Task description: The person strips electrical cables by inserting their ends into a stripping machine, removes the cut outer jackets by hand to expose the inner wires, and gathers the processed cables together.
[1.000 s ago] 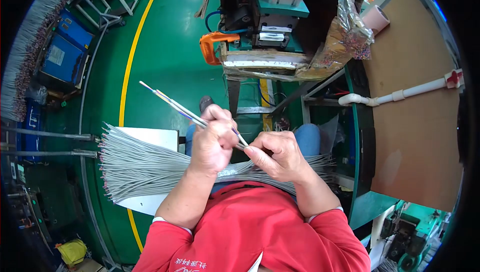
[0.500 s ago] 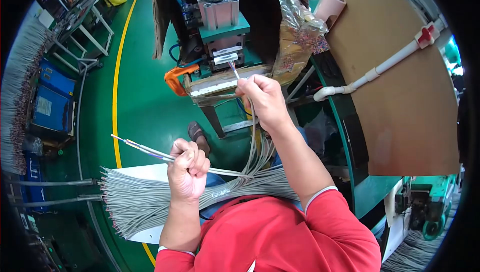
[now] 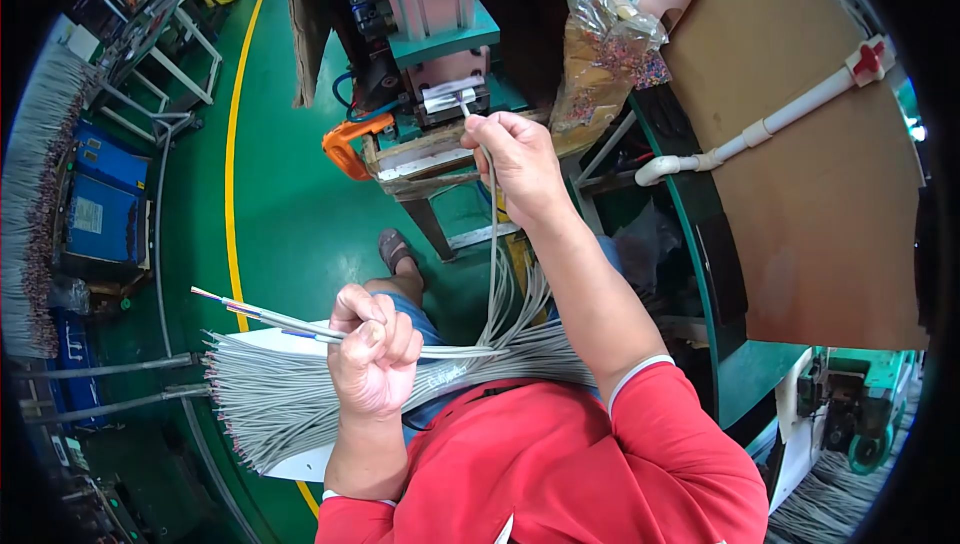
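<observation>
Pinched in my right hand (image 3: pixel 518 162) is the end of a grey cable (image 3: pixel 493 234), its tip reaching into the jaws of a pneumatic press (image 3: pixel 452 94). The cable's other end runs down toward my lap. My left hand (image 3: pixel 375 349) is closed around a few grey cables (image 3: pixel 285 320), whose stripped ends with coloured wires point left. A thick bundle of grey cables (image 3: pixel 290 394) lies across my lap on a white board, under my left hand. My right fingers partly hide the cable where it is gripped.
Torn cardboard (image 3: pixel 308 39) surrounds the press, and an orange part (image 3: pixel 348 149) sits at its left. A white pipe with a red valve (image 3: pixel 868 62) crosses the brown board (image 3: pixel 810 214) at right. More cables (image 3: pixel 45 194) hang at far left beside blue boxes (image 3: pixel 105 209).
My right hand has moved slightly up and left, bringing the cable tip further into the press. The cables in my left hand have shifted left, their ends now lower and more spread apart.
</observation>
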Motion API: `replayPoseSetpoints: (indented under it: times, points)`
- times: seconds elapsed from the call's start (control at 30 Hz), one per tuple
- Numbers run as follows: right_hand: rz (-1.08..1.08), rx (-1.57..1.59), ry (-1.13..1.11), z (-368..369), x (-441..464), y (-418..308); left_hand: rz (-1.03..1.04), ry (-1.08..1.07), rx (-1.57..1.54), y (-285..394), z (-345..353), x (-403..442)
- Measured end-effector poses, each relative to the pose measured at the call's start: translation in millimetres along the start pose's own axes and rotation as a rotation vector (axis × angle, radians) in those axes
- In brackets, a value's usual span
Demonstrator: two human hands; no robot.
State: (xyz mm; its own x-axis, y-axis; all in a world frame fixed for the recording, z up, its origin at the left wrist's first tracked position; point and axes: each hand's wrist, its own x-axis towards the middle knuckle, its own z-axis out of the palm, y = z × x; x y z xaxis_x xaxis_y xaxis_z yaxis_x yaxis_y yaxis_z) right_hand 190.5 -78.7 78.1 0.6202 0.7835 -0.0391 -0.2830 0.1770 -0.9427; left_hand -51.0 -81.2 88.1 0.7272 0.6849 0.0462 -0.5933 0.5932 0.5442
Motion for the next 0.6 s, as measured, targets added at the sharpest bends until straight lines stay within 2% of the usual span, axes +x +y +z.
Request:
replayPoseSetpoints:
  times: [0.17, 0.27, 0.3, 0.37, 0.47, 0.5, 0.6]
  points:
    - [-0.062, -0.085, -0.001, -1.2, -7.6, -4.1, -0.018, 0.016, -0.004, -5.6, 1.7, 0.1]
    - [-0.106, -0.153, -0.02, 0.0, -26.0, -9.9, 0.014, 0.234, 0.256, -17.2, 13.4, 3.2]
    - [-0.134, -0.231, -0.041, 3.0, -43.1, -11.4, 0.021, 0.243, 0.253, -19.6, 11.9, 2.7]
    - [-0.157, -0.309, -0.073, 7.5, -65.2, -10.7, -0.047, 0.22, 0.331, -25.5, 1.8, 1.0]
    - [-0.02, -0.051, -0.183, 8.5, -83.5, -10.3, -0.077, 0.179, 0.431, -33.8, -3.7, -1.0]
    - [-0.023, -0.05, -0.186, 7.8, -87.1, -15.3, -0.073, 0.142, 0.489, -36.1, -3.4, 0.1]
    - [-0.112, -0.413, -0.376, 3.4, -97.1, -34.3, -0.066, 0.052, 0.578, -40.7, 2.3, 2.9]
